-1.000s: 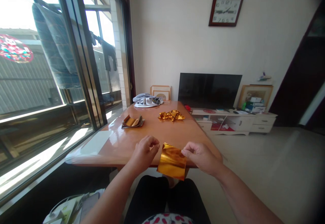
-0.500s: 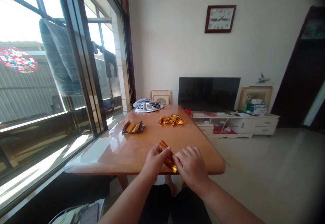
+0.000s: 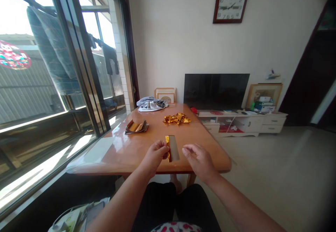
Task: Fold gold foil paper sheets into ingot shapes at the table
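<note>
My left hand (image 3: 157, 154) pinches a small piece of gold foil paper (image 3: 173, 148) by its left side, above the near part of the table. A shiny gold folded strip runs along that side, and the rest of the piece shows a plain greyish face. To the right of the paper is my right hand (image 3: 198, 160), apart from it and holding nothing, its fingers loosely curled. Beyond the hands lies a pile of crumpled or folded gold foil pieces (image 3: 177, 118). At left, a curled stack of gold paper sheets (image 3: 137, 126) rests on the table.
The glossy brown table (image 3: 202, 141) has rounded corners. Bundled clothing (image 3: 151, 104) lies at its far end. A large window (image 3: 86, 67) runs along the left. Behind stand a television (image 3: 216, 91) and a low white cabinet (image 3: 273, 123). A cord and other items (image 3: 76, 218) sit at lower left.
My right hand has let go of the foil paper and moved slightly right. The paper, folded up between both hands before, now shows its flat greyish face in my left hand.
</note>
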`<action>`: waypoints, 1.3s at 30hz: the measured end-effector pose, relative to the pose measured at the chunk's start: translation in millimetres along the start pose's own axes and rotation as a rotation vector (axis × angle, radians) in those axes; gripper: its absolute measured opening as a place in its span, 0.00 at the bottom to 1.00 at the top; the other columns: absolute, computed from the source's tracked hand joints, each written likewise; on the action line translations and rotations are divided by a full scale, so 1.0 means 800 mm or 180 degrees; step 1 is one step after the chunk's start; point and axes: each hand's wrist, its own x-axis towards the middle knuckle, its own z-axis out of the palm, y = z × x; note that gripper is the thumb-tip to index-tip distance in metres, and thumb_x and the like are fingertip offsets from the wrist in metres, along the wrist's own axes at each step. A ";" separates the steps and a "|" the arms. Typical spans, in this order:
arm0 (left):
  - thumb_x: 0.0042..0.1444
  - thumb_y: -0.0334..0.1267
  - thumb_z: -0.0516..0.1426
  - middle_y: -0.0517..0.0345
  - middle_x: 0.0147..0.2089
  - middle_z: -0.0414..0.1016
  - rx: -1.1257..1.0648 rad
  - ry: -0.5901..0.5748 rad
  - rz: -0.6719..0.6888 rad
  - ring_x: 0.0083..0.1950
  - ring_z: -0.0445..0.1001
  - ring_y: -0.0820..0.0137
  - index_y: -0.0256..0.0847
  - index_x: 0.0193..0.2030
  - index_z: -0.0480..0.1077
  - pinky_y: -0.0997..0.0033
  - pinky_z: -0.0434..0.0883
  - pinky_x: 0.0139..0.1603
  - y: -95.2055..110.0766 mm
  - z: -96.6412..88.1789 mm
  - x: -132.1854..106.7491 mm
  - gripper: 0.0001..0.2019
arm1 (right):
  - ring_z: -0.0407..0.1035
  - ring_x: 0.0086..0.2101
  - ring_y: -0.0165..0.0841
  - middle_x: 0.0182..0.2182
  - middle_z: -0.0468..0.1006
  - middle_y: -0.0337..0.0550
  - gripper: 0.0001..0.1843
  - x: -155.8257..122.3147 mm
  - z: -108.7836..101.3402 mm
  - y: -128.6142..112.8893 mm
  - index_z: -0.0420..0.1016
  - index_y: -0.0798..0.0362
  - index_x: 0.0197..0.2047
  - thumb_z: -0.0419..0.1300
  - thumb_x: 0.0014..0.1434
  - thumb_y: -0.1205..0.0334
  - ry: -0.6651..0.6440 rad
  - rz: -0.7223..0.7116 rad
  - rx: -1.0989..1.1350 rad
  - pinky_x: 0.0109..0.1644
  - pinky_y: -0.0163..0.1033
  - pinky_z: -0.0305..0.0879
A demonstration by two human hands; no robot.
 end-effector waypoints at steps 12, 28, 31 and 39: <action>0.50 0.43 0.64 0.56 0.38 0.75 0.0576 -0.0831 -0.0390 0.37 0.73 0.70 0.38 0.41 0.74 0.70 0.69 0.40 0.009 -0.038 0.057 0.14 | 0.68 0.59 0.41 0.60 0.73 0.50 0.26 0.049 0.013 0.023 0.67 0.49 0.63 0.60 0.63 0.54 -0.1057 0.0976 0.1706 0.61 0.48 0.66; 0.52 0.33 0.56 0.57 0.37 0.77 0.2577 -0.0776 0.0089 0.35 0.72 0.70 0.40 0.41 0.74 0.74 0.65 0.32 -0.060 -0.062 0.143 0.10 | 0.73 0.35 0.34 0.39 0.80 0.41 0.30 0.049 0.036 0.051 0.73 0.48 0.59 0.60 0.52 0.73 -0.2093 0.0467 0.0132 0.42 0.37 0.68; 0.54 0.33 0.55 0.57 0.37 0.78 0.2709 -0.0884 0.0197 0.35 0.73 0.69 0.40 0.41 0.74 0.74 0.66 0.32 -0.065 -0.064 0.149 0.10 | 0.72 0.39 0.34 0.40 0.78 0.42 0.18 0.056 0.034 0.048 0.80 0.47 0.49 0.60 0.57 0.70 -0.2041 0.0099 -0.0356 0.46 0.38 0.67; 0.54 0.32 0.55 0.55 0.41 0.78 0.2979 -0.1020 0.0532 0.39 0.74 0.68 0.40 0.40 0.77 0.71 0.69 0.40 -0.066 -0.063 0.148 0.10 | 0.68 0.47 0.36 0.44 0.77 0.43 0.10 0.078 0.030 0.055 0.83 0.45 0.38 0.59 0.64 0.64 -0.1921 -0.0652 -0.0846 0.54 0.41 0.63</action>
